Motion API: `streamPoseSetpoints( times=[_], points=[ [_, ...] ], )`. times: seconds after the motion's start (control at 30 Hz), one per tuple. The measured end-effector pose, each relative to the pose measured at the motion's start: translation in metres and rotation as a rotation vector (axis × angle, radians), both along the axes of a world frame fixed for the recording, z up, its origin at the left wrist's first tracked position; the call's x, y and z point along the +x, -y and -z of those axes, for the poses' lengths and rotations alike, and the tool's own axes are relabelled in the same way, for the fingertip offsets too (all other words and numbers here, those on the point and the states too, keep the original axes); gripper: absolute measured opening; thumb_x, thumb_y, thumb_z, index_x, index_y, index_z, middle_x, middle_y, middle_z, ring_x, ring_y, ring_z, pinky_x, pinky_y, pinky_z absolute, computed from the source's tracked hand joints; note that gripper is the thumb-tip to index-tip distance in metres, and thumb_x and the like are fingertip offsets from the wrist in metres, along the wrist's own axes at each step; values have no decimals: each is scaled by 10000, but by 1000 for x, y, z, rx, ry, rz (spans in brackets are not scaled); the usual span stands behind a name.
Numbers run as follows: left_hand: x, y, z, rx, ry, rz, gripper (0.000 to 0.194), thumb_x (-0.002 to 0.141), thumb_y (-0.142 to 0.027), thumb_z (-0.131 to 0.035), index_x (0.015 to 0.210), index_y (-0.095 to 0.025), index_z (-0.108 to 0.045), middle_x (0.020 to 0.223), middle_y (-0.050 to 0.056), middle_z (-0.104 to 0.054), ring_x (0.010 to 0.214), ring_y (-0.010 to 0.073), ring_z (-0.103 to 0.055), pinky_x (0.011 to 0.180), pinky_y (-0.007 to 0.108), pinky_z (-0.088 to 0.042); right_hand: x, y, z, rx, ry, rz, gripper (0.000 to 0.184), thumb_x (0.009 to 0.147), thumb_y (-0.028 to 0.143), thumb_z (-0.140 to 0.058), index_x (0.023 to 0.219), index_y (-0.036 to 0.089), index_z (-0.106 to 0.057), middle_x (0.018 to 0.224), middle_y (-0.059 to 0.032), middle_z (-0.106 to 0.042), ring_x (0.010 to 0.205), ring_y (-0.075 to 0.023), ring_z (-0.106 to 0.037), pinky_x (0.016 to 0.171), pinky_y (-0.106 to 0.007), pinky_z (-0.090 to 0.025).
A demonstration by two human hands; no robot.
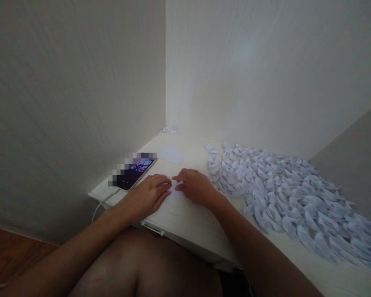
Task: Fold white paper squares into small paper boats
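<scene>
A small white piece of paper (175,192) lies on the table between my two hands, partly covered by the fingers. My left hand (153,192) holds its left side, fingers and thumb bent round the edge. From the right, my right hand (193,185) grips the upper right part of the same paper with thumb and forefinger. The fingertips of both hands almost meet over it. Beyond them, flat on the table, is a loose white paper sheet (171,155). Many folded white paper pieces (275,185) spread in a heap to the right of my right hand.
The pale table (200,231) fits into a corner between two walls. A phone (136,171) with a lit screen lies left of my hands, a white cable (102,206) running from it over the edge. Small white scraps (171,130) sit in the far corner.
</scene>
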State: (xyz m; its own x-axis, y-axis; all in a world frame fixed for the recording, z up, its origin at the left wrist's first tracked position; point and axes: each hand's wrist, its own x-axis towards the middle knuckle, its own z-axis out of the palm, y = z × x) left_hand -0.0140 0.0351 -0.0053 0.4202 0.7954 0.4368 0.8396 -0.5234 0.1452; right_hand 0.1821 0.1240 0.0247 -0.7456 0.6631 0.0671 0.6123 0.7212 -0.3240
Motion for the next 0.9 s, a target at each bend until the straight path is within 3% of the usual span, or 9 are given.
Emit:
streamPoseSetpoints(
  times=[0.13, 0.3, 0.5, 0.6, 0.77, 0.9],
  points=[
    [4, -4, 7, -17, -13, -17, 286, 1003, -288, -520, 1098, -131, -739, 1114, 142, -690, 1050, 259, -642, 956, 427, -548, -2, 2, 3, 6, -58, 121, 351, 875, 321, -736, 1177, 143, -716, 1104, -132, -752, 1045, -251, -676, 925, -353, -476],
    [4, 1, 6, 0, -1, -6, 287, 1002, -279, -517, 1092, -130, -746, 1104, 152, -690, 1050, 273, -635, 936, 445, -552, -9, 6, 0, -150, -107, 214, 408, 805, 303, -804, 1171, 152, -706, 965, -87, -764, 922, -205, -698, 833, -307, -494],
    [3, -2, 11, 11, 107, -28, 252, 984, -193, -532, 1073, -130, -759, 1073, 129, -734, 1012, 241, -669, 929, 408, -556, -16, 6, -3, -224, -155, 345, 194, 808, 258, -755, 971, 155, -773, 888, -78, -776, 805, -178, -703, 732, -272, -493],
    [1, -6, 13, 20, 167, -35, 233, 972, -168, -547, 1041, -138, -768, 1050, 115, -750, 990, 229, -677, 925, 398, -556, -18, 8, -2, -168, -137, 321, 122, 848, 245, -701, 901, 186, -793, 857, -62, -785, 778, -171, -704, 717, -263, -489],
    [0, -11, 10, 13, 160, -48, 203, 949, -150, -582, 990, -141, -780, 1044, 116, -747, 979, 238, -662, 914, 413, -550, -18, 15, 2, 60, -76, 186, 176, 915, 249, -641, 941, 201, -808, 927, -79, -780, 790, -187, -701, 737, -284, -500],
    [0, -11, 9, -17, 163, -59, 196, 945, -141, -591, 986, -141, -783, 1029, 98, -754, 973, 236, -655, 909, 396, -549, -12, 22, 6, 152, -24, 35, 215, 930, 185, -600, 995, 195, -805, 1023, -84, -777, 882, -203, -702, 853, -309, -519]
  ],
)
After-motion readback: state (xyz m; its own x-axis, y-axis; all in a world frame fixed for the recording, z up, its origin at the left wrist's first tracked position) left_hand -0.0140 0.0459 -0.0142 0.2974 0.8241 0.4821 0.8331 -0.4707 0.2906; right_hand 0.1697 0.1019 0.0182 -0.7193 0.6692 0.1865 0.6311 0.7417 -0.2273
